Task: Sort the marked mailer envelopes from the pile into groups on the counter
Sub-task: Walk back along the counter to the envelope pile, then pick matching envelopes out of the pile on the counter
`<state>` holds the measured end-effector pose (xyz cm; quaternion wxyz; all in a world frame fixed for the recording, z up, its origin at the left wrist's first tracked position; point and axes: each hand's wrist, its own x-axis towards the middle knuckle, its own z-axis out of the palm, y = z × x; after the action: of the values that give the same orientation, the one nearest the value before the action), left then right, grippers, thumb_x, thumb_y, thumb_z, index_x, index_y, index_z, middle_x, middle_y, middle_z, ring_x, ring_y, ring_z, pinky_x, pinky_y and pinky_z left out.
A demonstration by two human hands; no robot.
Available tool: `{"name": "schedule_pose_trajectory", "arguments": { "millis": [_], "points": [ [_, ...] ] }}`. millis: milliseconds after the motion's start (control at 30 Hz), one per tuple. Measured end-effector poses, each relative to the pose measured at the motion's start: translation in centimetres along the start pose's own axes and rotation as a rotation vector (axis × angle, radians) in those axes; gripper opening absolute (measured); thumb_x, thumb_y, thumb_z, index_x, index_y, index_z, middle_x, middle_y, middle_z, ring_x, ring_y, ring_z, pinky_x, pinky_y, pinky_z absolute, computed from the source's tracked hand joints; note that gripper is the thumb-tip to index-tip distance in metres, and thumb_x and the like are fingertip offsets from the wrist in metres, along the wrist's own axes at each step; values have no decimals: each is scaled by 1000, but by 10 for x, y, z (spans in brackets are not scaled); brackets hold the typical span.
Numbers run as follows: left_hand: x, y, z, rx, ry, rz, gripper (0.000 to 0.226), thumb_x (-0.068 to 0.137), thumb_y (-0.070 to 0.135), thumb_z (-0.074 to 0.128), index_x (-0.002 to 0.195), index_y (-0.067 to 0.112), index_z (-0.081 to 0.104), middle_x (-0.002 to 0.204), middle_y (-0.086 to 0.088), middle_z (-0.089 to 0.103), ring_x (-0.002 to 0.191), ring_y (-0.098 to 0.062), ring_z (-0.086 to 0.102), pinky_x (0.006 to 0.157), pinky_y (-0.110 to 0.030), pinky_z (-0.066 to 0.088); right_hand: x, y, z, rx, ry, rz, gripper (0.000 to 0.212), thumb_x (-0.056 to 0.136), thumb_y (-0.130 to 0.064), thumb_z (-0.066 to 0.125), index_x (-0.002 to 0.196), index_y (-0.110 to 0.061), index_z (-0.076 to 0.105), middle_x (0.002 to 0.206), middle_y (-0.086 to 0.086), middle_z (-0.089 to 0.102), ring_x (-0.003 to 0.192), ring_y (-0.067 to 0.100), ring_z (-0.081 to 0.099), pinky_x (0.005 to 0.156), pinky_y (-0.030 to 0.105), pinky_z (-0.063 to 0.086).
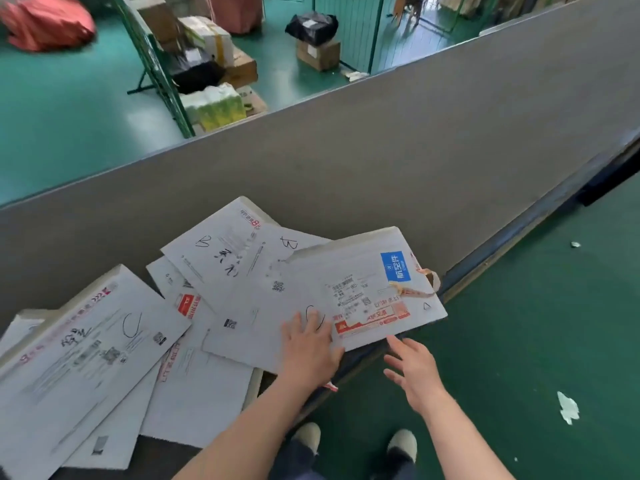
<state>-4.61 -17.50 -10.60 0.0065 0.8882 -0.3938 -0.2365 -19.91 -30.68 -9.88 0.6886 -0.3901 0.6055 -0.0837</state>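
Note:
Several white mailer envelopes lie in a loose pile on the grey counter (415, 150). The top right envelope (367, 282) has a blue label, a red strip and a hand-drawn mark. Two envelopes behind it carry a written B, one of them (221, 251) at the pile's far side. A long envelope marked C (90, 341) lies at the left. My left hand (308, 348) rests flat with straight fingers on the near edge of the pile, beside another C mark. My right hand (415, 372) hovers open just off the counter edge, below the blue-label envelope.
The counter's dark near edge (519, 233) runs diagonally to the upper right. Green floor (519, 341) lies on my side, with paper scraps. Beyond the counter stand cardboard boxes (318, 53), black bags and a green metal rack (162, 74).

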Motion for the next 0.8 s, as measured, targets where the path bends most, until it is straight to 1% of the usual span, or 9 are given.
{"name": "schedule_pose_trajectory", "arguments": {
  "millis": [67,167,267,367,500,600,667,733,800],
  "points": [
    [-8,24,5,-8,-52,27,61,102,58,36,157,33,26,170,0,10,156,-36,4,123,-57,9,17,2,-21,175,-40,85,32,99,-24,67,128,-13,60,121,9,70,113,32,64,91,49,51],
    [-16,49,14,-44,-139,-3,60,105,54,35,160,34,23,173,2,1,159,-32,-6,128,-53,3,34,-3,-49,394,-53,189,29,101,-13,61,130,-14,60,116,14,71,107,32,65,91,49,50],
    [-21,73,16,-80,-131,-69,59,105,53,36,160,32,27,172,2,2,159,-31,-4,129,-47,1,47,-16,-73,370,-133,201,24,102,-7,57,125,-13,61,118,14,70,107,30,66,80,42,53],
    [-31,99,9,-151,-103,-148,55,105,47,45,156,27,39,169,-2,20,156,-28,14,127,-39,6,58,-27,-86,263,-120,119,15,101,-6,60,114,-13,64,118,13,72,109,31,68,82,44,56],
    [-51,116,11,-562,84,-373,54,99,44,60,148,24,47,150,6,45,138,-14,44,119,-29,33,61,-44,-91,195,-114,-2,16,99,-6,64,109,-18,69,115,9,74,108,31,70,91,49,57],
    [-71,100,16,-882,234,-574,64,90,38,75,146,26,46,140,4,54,123,-15,59,108,-41,51,53,-51,-78,214,-196,-19,22,98,-7,64,115,-20,69,116,5,75,108,27,71,90,48,57],
    [-83,81,10,-1320,317,-657,80,88,27,80,154,30,35,135,-2,60,114,-25,67,100,-52,55,47,-54,-66,219,-277,-15,27,98,-7,64,122,-19,68,117,4,76,110,28,71,89,48,57],
    [-102,61,2,-1803,353,-626,79,89,20,78,152,33,33,130,-13,68,111,-38,71,97,-59,55,37,-56,-49,173,-409,-1,33,92,-9,69,124,-18,67,117,5,76,111,30,71,95,52,56],
    [-119,45,-7,-1972,391,-498,67,86,19,76,146,18,45,127,-16,71,112,-40,70,91,-57,58,25,-57,-31,83,-525,10,42,81,-14,75,122,-15,68,117,8,76,109,31,72,97,54,55]
  ]
}}
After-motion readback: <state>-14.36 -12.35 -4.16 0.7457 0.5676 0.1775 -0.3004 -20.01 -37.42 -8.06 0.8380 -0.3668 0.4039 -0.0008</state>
